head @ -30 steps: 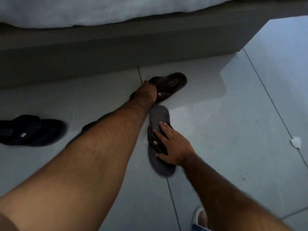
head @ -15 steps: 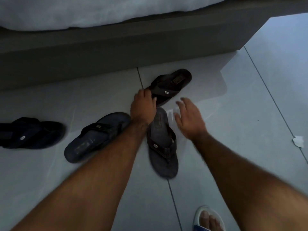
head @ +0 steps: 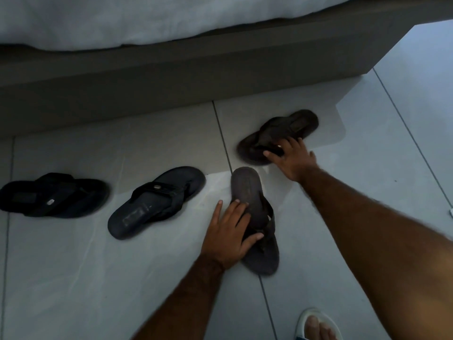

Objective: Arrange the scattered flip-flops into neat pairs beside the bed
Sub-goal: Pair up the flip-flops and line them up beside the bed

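Several flip-flops lie on the grey tiled floor beside the bed (head: 171, 77). A brown flip-flop (head: 247, 190) lies lengthwise in the middle, and my left hand (head: 230, 236) grips it across the strap. A second brown flip-flop (head: 294, 123) lies slanted near the bed base, and my right hand (head: 291, 158) rests on its strap with fingers curled over it. A dark blue flip-flop (head: 152, 204) lies slanted to the left. A black flip-flop (head: 54, 195) lies further left, near the frame edge.
The bed base runs across the top with white bedding (head: 122, 18) over it. My foot in a white sandal (head: 316, 325) stands at the bottom right. A small white scrap (head: 451, 212) lies at the right edge.
My left hand left the far brown flip-flop and took hold of the near one. My right hand let go of the near one and reached onto the far one.
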`<state>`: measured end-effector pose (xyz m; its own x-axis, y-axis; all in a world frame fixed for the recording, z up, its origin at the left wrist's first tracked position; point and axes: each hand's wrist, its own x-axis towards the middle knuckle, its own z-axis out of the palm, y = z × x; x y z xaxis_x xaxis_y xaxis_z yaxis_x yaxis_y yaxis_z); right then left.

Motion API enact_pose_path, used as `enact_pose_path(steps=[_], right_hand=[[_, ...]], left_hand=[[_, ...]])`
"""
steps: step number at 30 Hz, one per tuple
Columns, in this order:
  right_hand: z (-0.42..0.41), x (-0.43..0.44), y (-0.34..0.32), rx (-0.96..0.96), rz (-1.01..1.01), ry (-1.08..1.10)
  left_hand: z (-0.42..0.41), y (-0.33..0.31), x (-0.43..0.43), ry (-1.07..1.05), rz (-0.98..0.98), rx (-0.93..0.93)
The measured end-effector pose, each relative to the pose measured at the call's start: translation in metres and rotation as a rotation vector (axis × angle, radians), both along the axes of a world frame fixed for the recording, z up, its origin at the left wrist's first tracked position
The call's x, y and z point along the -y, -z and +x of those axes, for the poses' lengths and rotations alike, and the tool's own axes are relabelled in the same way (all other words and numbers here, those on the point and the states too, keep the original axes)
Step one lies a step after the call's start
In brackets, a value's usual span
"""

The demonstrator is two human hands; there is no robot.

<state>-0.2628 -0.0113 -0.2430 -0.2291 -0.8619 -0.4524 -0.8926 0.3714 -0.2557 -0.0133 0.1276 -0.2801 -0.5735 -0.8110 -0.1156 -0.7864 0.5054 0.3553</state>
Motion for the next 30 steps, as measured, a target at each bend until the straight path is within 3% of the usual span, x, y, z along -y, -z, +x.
enact_pose_path(steps=[4, 6, 9, 12, 19, 28, 30], right_hand=[[-0.043, -0.010, -0.010, 0.029, -0.061, 0.250], [-0.049, -0.010, -0.014, 0.038, -0.043, 0.276], [-0.042, -0.009, -0.013, -0.073, 0.061, 0.154], [-0.027, -0.010, -0.008, -0.170, 0.025, 0.106], [-0.001, 0.005, -0.005, -0.331, 0.040, 0.140], [-0.009, 0.020, -0.018, -0.211, 0.050, -0.301], [-0.011, 0.017, -0.018, -0.169, 0.024, -0.313]], left_hand=[[-0.005, 0.002, 0.011, -0.094, -0.050, 0.063], [-0.009, 0.002, 0.021, -0.156, -0.081, 0.088], [-0.017, 0.000, 0.050, -0.272, -0.097, 0.110], [-0.024, -0.005, 0.091, -0.335, -0.026, 0.133], [-0.037, -0.019, 0.173, -0.273, 0.244, 0.206], [-0.038, -0.023, 0.177, -0.224, 0.289, 0.233], [-0.042, -0.024, 0.176, -0.226, 0.289, 0.231]])
